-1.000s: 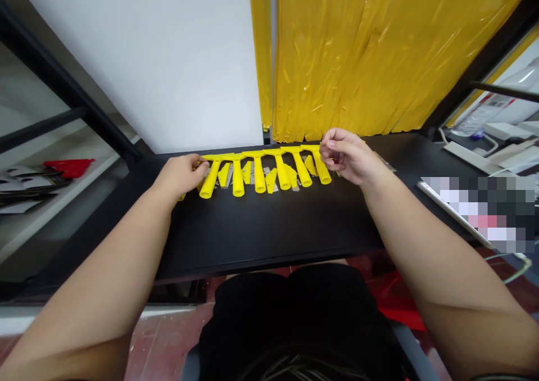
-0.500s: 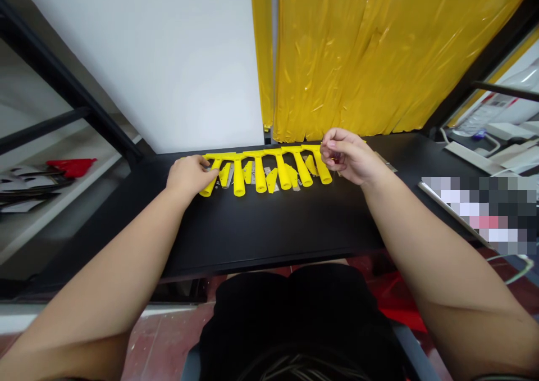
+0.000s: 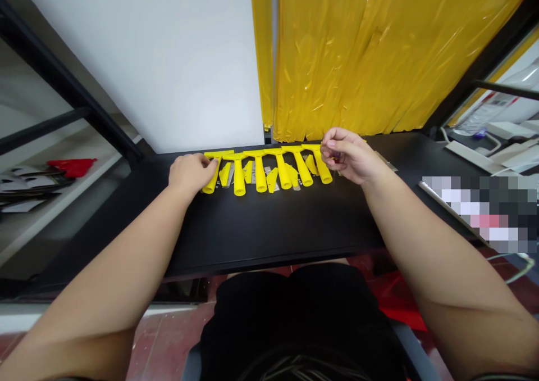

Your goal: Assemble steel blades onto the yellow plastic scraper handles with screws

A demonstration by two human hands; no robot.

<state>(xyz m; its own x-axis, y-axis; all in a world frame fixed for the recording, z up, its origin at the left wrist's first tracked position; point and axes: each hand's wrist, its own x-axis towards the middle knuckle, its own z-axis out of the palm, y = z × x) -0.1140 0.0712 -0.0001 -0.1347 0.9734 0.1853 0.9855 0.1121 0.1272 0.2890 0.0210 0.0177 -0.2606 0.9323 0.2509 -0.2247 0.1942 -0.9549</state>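
Leftmost yellow tool: left hand shifted right, over it.

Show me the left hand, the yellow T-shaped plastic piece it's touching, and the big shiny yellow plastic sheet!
Left hand (image 3: 188, 173), head view: back of hand.
Yellow T-shaped plastic piece (image 3: 211, 183), head view: handle.
Big shiny yellow plastic sheet (image 3: 370, 60), head view: middle.

Single head-worn view above lap, facing forward and down across nearby black table.
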